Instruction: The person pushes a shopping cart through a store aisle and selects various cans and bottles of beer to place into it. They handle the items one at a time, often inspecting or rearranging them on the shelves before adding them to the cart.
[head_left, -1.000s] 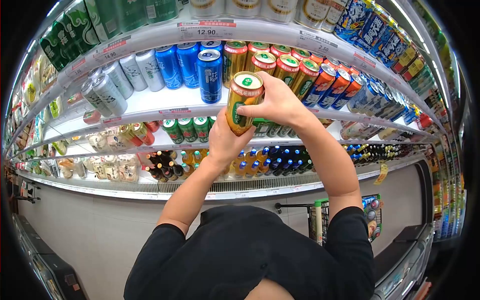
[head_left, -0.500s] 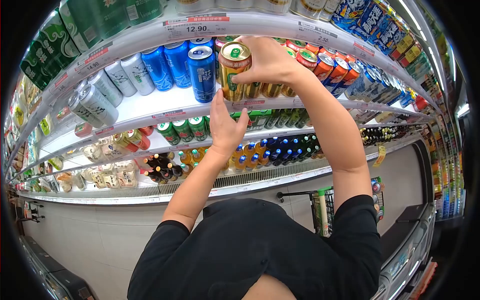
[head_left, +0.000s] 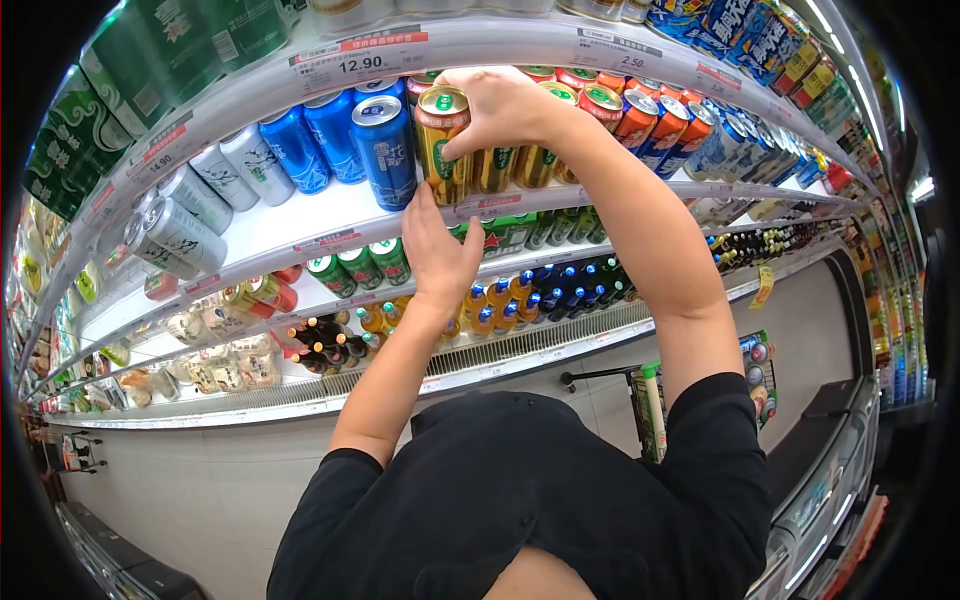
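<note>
A gold beer can [head_left: 441, 165] with a green emblem and red top rim stands at the front of the shelf. My right hand [head_left: 497, 108] curls round it from the right, thumb on its front and fingers behind. Below its base, at the shelf edge, my left hand [head_left: 440, 250] is open, palm up to the shelf front, thumb spread and fingertips close to the can's bottom. A blue beer can [head_left: 384, 155] stands immediately left of the gold one. More gold cans [head_left: 537, 160] line up to the right, partly behind my right hand.
White cans [head_left: 180, 237] stand farther left, orange-and-blue cans [head_left: 668, 140] to the right. The upper shelf's price rail [head_left: 450, 52] runs just above my right hand. Green cans [head_left: 360, 268] and bottles fill lower shelves. A shopping cart [head_left: 650, 410] stands behind my right arm.
The view has tilted slightly, so the shelves slope more. Both hands keep nearly the same place against the cans, with my right hand still around the gold can.
</note>
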